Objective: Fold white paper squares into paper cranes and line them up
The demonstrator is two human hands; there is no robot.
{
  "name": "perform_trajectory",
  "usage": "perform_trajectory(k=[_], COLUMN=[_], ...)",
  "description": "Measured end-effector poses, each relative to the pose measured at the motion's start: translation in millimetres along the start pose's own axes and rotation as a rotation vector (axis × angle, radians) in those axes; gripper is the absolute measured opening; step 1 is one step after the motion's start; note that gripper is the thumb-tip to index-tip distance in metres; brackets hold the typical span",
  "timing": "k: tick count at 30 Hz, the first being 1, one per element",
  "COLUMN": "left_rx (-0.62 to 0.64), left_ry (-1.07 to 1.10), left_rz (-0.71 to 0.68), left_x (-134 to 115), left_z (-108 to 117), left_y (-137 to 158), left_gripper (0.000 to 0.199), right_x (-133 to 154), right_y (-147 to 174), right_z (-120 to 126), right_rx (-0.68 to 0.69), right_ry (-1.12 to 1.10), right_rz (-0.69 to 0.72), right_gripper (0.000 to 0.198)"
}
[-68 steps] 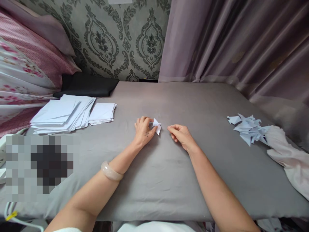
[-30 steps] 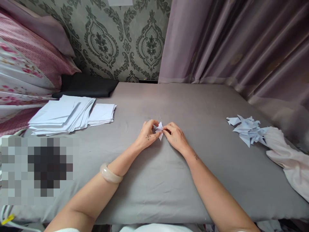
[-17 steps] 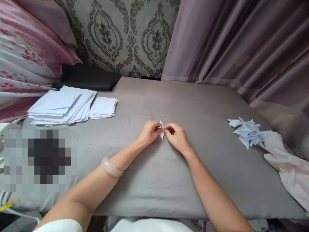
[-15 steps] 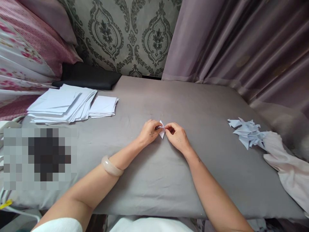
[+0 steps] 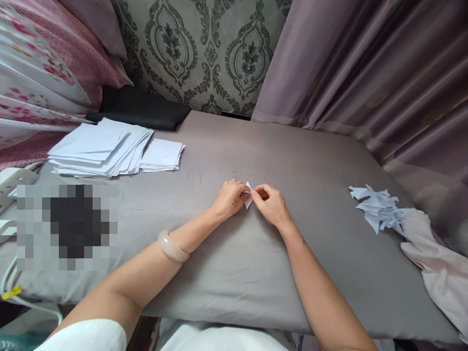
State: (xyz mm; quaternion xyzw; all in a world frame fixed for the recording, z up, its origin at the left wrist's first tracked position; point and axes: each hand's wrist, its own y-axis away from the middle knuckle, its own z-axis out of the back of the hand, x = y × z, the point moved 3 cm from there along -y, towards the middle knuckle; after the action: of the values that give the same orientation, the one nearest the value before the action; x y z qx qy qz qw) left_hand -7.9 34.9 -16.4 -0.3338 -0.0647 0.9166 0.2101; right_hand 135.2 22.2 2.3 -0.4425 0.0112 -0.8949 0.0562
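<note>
A small folded piece of white paper [image 5: 248, 201] is pinched between my hands, just above the grey cloth in the middle of the view. My left hand [image 5: 232, 199] grips it from the left, with its fingertips partly hidden. From the right, my right hand [image 5: 271, 202] pinches it between thumb and forefinger. Pointed corners of the paper stick out above and below the fingers. Its exact folded shape is too small to make out.
Large white sheets [image 5: 95, 148] and a smaller paper stack [image 5: 163, 155] lie at the back left, before a black folded item [image 5: 142, 107]. Folded paper pieces [image 5: 380, 207] are heaped at the right beside a pale cloth [image 5: 431, 258]. A power strip [image 5: 14, 183] sits far left.
The view has shifted a little, so the scene sits slightly differently in it. Both hands keep hold of the folded paper, with barely any change in their grip.
</note>
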Motion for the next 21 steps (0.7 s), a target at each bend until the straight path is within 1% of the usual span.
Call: perform_trajectory(k=[3,6,10,12,16,19,21], left_rx=[0.004,0.002,0.008,0.011,0.005,0.011,0.018], left_ry=[-0.024,-0.033,-0.012,-0.004,-0.004,-0.018,-0.023], left_rz=[-0.005,0.006,0.024,0.018,0.016,0.015,0.019], left_x=[-0.8,-1.2,-1.1,-1.0,-1.2,-2.9,-4.3], left_z=[0.0,0.0,-0.3,-0.4,-0.1,0.8,1.7], left_y=[-0.4,-0.7,-0.2,0.3,0.7,0.4,0.1], left_gripper=[0.015,0.014,0.014,0.014,0.014,0.016,0.017], right_x=[5.0,8.5,7.1,4.7,4.0,7.8,9.8], right_y=[-0.3,1.1,3.4,3.9,3.7,2.8,2.2], right_z=[0.6,2.6,2.7,1.7,-1.1,-2.0,-2.0], right_rx=[-0.082,-0.148,-0.103,-0.072,-0.033,-0.048,-0.066], right_ry=[0.042,0.066,0.058,0.032,0.029,0.06,0.089], right_rz=[-0.022,-0.029,-0.022,-0.027,-0.037,-0.048,-0.068], right_gripper=[0.026,0.023,0.014,0.012,0.018,0.029,0.032])
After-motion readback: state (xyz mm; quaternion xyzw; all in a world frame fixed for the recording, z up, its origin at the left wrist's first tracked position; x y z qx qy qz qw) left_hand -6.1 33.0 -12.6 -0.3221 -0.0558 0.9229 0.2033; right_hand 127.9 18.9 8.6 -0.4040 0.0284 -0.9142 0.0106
